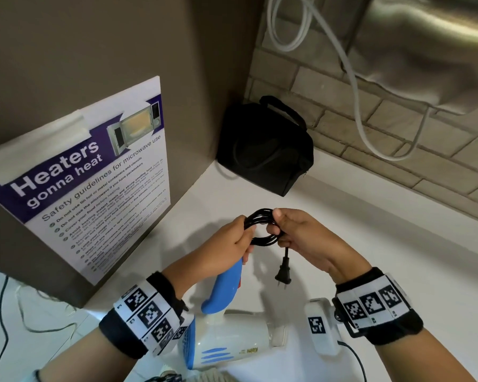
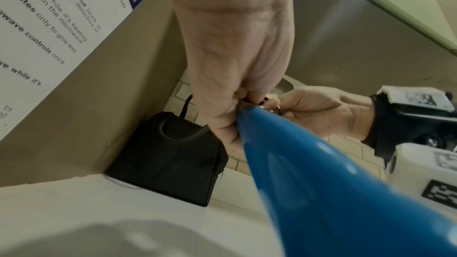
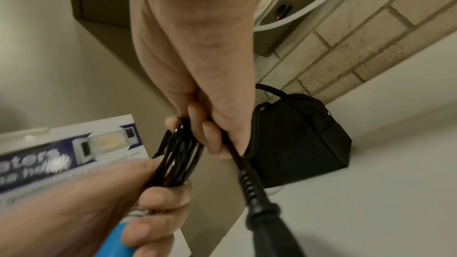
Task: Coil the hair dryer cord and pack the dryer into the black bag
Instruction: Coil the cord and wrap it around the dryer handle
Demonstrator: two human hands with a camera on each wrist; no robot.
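Note:
A white hair dryer (image 1: 232, 340) with a blue handle (image 1: 226, 288) hangs low over the white counter (image 1: 384, 244). Its black cord (image 1: 262, 226) is wound into a small coil held between both hands. My left hand (image 1: 232, 241) grips the handle's end together with the coil's left side. My right hand (image 1: 290, 230) pinches the coil's right side, and the plug (image 1: 283, 274) dangles below it. The black bag (image 1: 265, 150) stands in the back corner, well beyond the hands. In the right wrist view the cord loops (image 3: 178, 153) run between both hands' fingers.
A brown cabinet side with a microwave safety poster (image 1: 89, 183) stands at the left. A brick wall (image 1: 398, 139) runs along the back, with white cables (image 1: 356, 92) and a metal appliance (image 1: 425, 45) above. Loose thin wires (image 1: 25, 312) lie on the floor at the lower left.

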